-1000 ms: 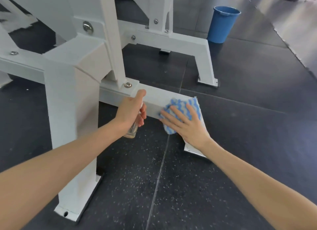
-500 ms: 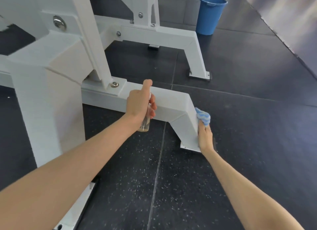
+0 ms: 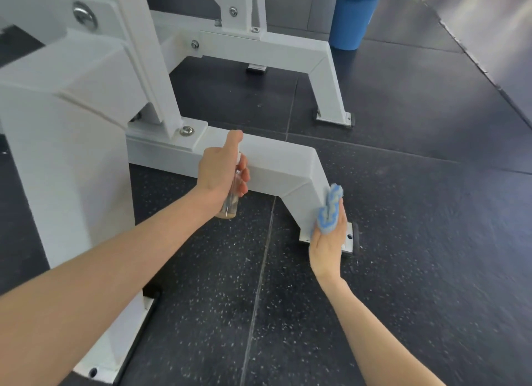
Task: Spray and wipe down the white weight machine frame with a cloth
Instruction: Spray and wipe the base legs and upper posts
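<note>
1. The left hand (image 3: 221, 172) holds a small clear spray bottle (image 3: 230, 205) upright just in front of the horizontal bar of the white weight machine frame (image 3: 276, 161). Its fingers are clamped round the bottle's body and one digit is raised over the top. That looks like a ready-to-press grip, though the spray head itself is hidden by the hand.
2. The bottle is kept close to the bar, probably so the mist lands on the metal and not on the floor (image 3: 403, 213).
3. The right hand (image 3: 328, 241) presses a bunched blue-and-white cloth (image 3: 331, 205) against the outer face of the bar's slanting leg, just above the foot plate (image 3: 349, 237). The fingers lie nearly straight and together behind the cloth. Whether the thumb also pinches it I cannot tell.
4. A flat hand spreads pressure along the leg's face, which suits wiping a sloped panel.
5. The frame stands bolted down on the dark speckled floor and fills the left and centre of the view. A second, matching leg stands further back.
6. Its paint is glossy white with sharp welded corners and steel bolt heads. No streaks or wet patches are clear enough to judge.
7. A blue bucket (image 3: 355, 14) stands on the floor at the far right, well apart from both hands.
</note>
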Available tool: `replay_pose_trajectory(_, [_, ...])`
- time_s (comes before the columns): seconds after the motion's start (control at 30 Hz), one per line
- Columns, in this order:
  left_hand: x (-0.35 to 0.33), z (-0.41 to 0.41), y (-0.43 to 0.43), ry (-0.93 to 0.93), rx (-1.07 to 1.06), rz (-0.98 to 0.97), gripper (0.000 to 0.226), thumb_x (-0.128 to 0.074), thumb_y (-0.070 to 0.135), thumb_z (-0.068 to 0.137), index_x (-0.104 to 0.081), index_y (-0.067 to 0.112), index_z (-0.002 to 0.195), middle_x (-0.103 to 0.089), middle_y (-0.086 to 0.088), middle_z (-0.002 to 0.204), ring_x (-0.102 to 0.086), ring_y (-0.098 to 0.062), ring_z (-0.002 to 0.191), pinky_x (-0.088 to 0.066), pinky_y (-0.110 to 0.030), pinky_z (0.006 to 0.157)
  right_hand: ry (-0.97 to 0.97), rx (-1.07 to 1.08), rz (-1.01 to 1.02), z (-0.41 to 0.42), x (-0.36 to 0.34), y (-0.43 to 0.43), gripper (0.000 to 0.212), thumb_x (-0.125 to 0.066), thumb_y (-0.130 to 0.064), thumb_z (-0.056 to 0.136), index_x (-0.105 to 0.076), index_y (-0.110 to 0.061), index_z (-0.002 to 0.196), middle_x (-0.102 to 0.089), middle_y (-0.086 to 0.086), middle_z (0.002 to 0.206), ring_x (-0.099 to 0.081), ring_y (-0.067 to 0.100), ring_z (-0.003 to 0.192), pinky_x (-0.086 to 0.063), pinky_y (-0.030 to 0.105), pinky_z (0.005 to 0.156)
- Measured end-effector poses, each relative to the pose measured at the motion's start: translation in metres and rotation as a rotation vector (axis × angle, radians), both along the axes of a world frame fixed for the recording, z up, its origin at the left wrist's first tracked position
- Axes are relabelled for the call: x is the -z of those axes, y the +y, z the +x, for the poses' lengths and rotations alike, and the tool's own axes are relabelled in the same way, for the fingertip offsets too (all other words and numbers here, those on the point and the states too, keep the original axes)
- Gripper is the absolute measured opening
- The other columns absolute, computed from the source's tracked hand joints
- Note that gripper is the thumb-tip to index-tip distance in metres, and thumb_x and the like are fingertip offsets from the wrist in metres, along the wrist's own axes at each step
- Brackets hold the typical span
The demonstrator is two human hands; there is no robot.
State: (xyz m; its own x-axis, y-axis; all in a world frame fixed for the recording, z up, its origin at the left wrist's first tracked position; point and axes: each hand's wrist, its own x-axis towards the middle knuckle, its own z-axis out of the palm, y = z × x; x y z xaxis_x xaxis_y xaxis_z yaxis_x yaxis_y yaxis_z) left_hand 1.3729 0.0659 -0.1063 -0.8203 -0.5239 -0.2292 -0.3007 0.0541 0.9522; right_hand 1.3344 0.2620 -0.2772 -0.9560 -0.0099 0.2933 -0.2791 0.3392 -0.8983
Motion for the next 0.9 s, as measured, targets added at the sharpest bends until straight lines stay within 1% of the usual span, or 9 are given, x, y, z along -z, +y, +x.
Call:
replay_pose_trajectory(0.07, [-0.002, 0.002, 0.000, 0.000, 0.012, -0.007, 0.055, -0.036, 0.044, 0.102, -0.047, 0.010, 0.060, -0.055, -0.005, 0.055, -0.051, -0.013, 0.041, -0.046, -0.024, 0.056, -0.102, 0.003, 0.009, 0.004, 0.013, 0.018, 0.058, -0.038, -0.058, 0.094, -0.021, -0.039, 0.146, -0.037, -0.011, 0.145, -0.039, 0.013, 0.130, -0.035, 0.041, 0.108])
replay_pose_trajectory(0.2, [-0.007, 0.002, 0.000, 0.017, 0.023, 0.009, 0.054, -0.037, 0.045, 0.101, -0.046, 0.011, 0.060, -0.054, -0.004, 0.055, -0.051, -0.017, 0.046, -0.045, -0.027, 0.060, -0.011, -0.194, -0.037, 0.006, -0.015, 0.015, 0.045, -0.044, -0.019, 0.098, -0.029, -0.033, 0.138, -0.047, -0.032, 0.116, -0.051, -0.010, 0.102, -0.042, 0.012, 0.086])
replay_pose_trajectory(0.27, [-0.013, 0.001, 0.000, 0.033, 0.011, -0.016, 0.054, -0.038, 0.045, 0.100, -0.045, 0.011, 0.058, -0.055, -0.004, 0.054, -0.051, -0.017, 0.046, -0.046, -0.028, 0.061, 0.147, -0.330, 0.033, -0.009, -0.069, -0.012, 0.043, -0.042, -0.016, 0.100, -0.029, -0.027, 0.140, -0.040, -0.019, 0.137, -0.038, -0.001, 0.129, -0.032, 0.021, 0.106])
replay_pose_trajectory(0.33, [-0.021, 0.000, 0.001, 0.052, -0.016, -0.023, 0.054, -0.039, 0.046, 0.098, -0.043, 0.012, 0.056, -0.055, -0.005, 0.054, -0.050, -0.018, 0.044, -0.046, -0.031, 0.062, 0.205, -0.320, 0.442, -0.037, -0.116, -0.048, 0.050, -0.035, -0.035, 0.100, -0.025, -0.020, 0.147, -0.028, -0.003, 0.152, -0.021, 0.017, 0.142, -0.013, 0.041, 0.117])
replay_pose_trajectory(0.4, [-0.033, 0.001, -0.001, 0.077, -0.046, -0.018, 0.055, -0.042, 0.046, 0.096, -0.042, 0.013, 0.053, -0.054, -0.005, 0.051, -0.047, -0.019, 0.041, -0.044, -0.034, 0.062, 0.144, -0.299, 0.912, -0.056, -0.141, -0.078, 0.056, -0.029, -0.043, 0.101, -0.019, -0.018, 0.150, -0.021, -0.003, 0.156, -0.017, 0.021, 0.143, -0.005, 0.048, 0.117])
replay_pose_trajectory(0.47, [-0.046, 0.003, -0.008, 0.102, -0.074, -0.070, 0.057, -0.042, 0.044, 0.097, -0.042, 0.013, 0.050, -0.053, -0.006, 0.050, -0.046, -0.019, 0.041, -0.043, -0.035, 0.063, 0.199, -0.361, 1.088, -0.057, -0.151, -0.099, 0.056, -0.026, -0.044, 0.101, -0.016, -0.019, 0.150, -0.020, -0.005, 0.156, -0.019, 0.021, 0.143, -0.006, 0.050, 0.116])
replay_pose_trajectory(0.57, [-0.071, 0.008, -0.023, 0.132, -0.095, -0.151, 0.058, -0.041, 0.044, 0.099, -0.043, 0.013, 0.050, -0.054, -0.008, 0.053, -0.048, -0.018, 0.043, -0.045, -0.034, 0.063, 0.317, -0.439, 1.138, -0.049, -0.151, -0.100, 0.055, -0.024, -0.044, 0.101, -0.013, -0.023, 0.151, -0.018, -0.008, 0.156, -0.015, 0.020, 0.144, -0.003, 0.047, 0.116])
replay_pose_trajectory(0.73, [-0.110, 0.021, -0.046, 0.160, -0.135, -0.127, 0.055, -0.045, 0.041, 0.097, -0.044, 0.010, 0.052, -0.054, -0.008, 0.051, -0.046, -0.020, 0.041, -0.044, -0.030, 0.056, 0.145, -0.383, 1.176, -0.036, -0.161, -0.089, 0.054, -0.020, -0.041, 0.102, -0.007, -0.023, 0.151, -0.011, -0.007, 0.158, -0.006, 0.018, 0.146, 0.004, 0.042, 0.116])
replay_pose_trajectory(0.9, [-0.140, 0.024, -0.056, 0.196, -0.143, -0.153, 0.053, -0.044, 0.040, 0.096, -0.044, 0.010, 0.051, -0.056, -0.009, 0.050, -0.046, -0.020, 0.038, -0.042, -0.029, 0.055, -0.117, -0.579, 0.856, -0.032, -0.176, -0.191, 0.049, -0.019, -0.032, 0.104, -0.024, -0.014, 0.149, -0.023, 0.004, 0.156, -0.014, 0.019, 0.144, 0.001, 0.042, 0.115])
